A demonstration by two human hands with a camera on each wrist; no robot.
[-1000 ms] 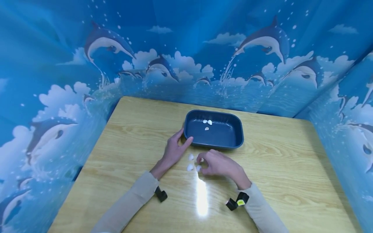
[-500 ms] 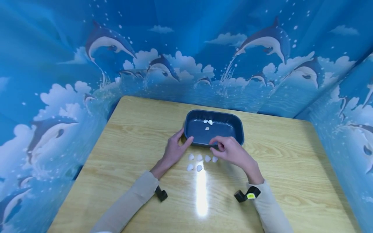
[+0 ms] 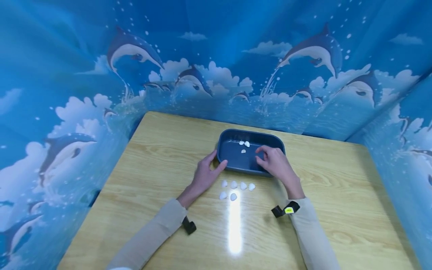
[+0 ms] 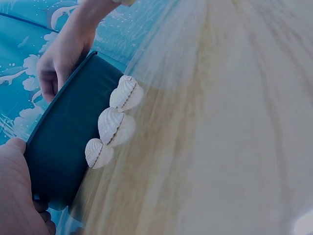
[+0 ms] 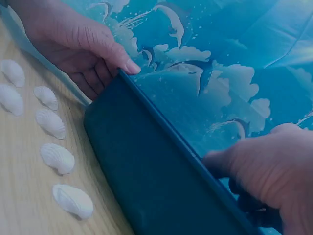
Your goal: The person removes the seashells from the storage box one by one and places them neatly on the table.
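Observation:
In the head view, a dark blue rectangular tray (image 3: 233, 159) stands on the table with three small white seashells (image 3: 243, 151) inside. My left hand (image 3: 206, 174) holds its near left corner, thumb at the rim and fingers against the outer side. My right hand (image 3: 276, 163) reaches over the near rim into the tray, thumb and index finger apart, right of those shells; nothing shows between the fingertips. Several more white ribbed shells (image 3: 234, 184) lie in two rows in front of the tray. The right wrist view shows these table shells (image 5: 57, 157) close up beside the tray wall (image 5: 132, 152).
The wooden table (image 3: 162, 150) extends to both sides of the tray. Behind and beside it hangs a blue curtain (image 3: 209, 48) printed with dolphins. A bright light reflection (image 3: 234, 228) lies on the tabletop near the shells.
My right hand has moved from the table shells up and over the near rim into the tray. My left hand stays at the corner. The head view has shifted slightly.

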